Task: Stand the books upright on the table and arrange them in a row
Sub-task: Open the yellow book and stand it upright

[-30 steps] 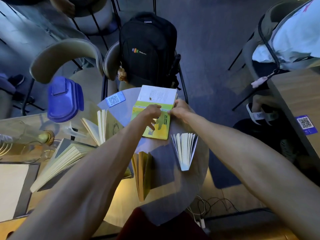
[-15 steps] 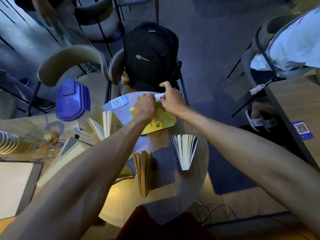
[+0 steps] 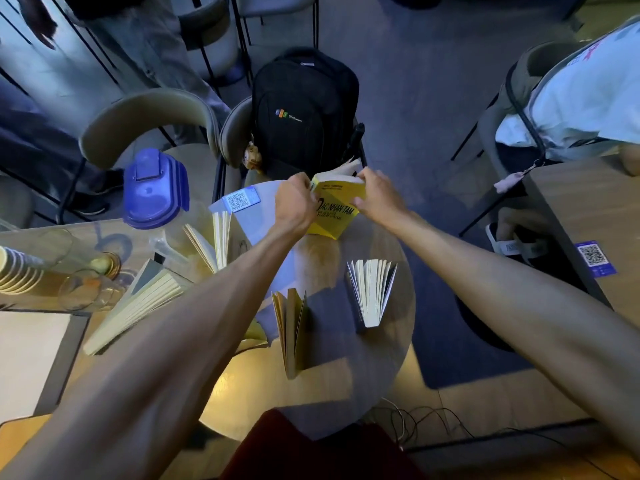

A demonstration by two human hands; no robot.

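1. Head view: both bare hands gripping a yellow book [image 3: 337,211] at the far edge of the round table [image 3: 349,368], just in front of a black backpack [image 3: 304,112] on a chair.
2. Left hand [image 3: 294,206] closed around the yellow book's left edge, fingers curled over the cover.
3. Right hand [image 3: 375,195] clamped on the book's right edge and top, thumb near the loose white pages fanning up at the top.
4. Yellow book tilted, lower corner down by the tabletop; contact with the surface not clear.
5. Standing upright and fanned open on the table: a grey-covered book [image 3: 370,294] on the right, a tan book [image 3: 291,330] near the middle, a cream-paged book [image 3: 214,242] on the left.
6. Larger open book [image 3: 138,303] leaning low at the left, partly hidden behind the left forearm.
7. Blue QR sticker [image 3: 240,199] on the table's far edge, just left of the left hand.
8. Blue plastic lid [image 3: 154,188] and glassware [image 3: 83,289] on the adjoining table to the left.
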